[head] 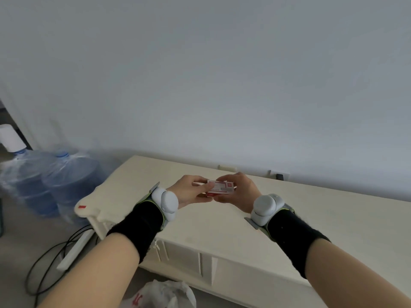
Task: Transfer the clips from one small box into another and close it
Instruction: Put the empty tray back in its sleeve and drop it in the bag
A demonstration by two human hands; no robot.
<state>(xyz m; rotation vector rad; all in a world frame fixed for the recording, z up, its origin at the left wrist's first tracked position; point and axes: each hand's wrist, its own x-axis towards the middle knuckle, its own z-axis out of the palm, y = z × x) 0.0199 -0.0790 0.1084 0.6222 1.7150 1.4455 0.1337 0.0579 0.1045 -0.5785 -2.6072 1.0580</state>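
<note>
A small red and white cardboard box (220, 188) is held above the cream cabinet top (289, 218), between both hands. My left hand (189, 192) pinches its left end with thumb and fingers. My right hand (238, 192) grips its right end, fingers over the top and thumb below. The box looks like two stacked layers, so it may be two boxes; I cannot tell. No clips are visible. Both wrists carry white sensor pods on black bands.
The low cream cabinet runs right along a plain wall. Two large blue water bottles (55, 181) stand on the floor to the left. Black cables (51, 258) lie on the floor, and a white plastic bag (164, 294) sits at the cabinet's front.
</note>
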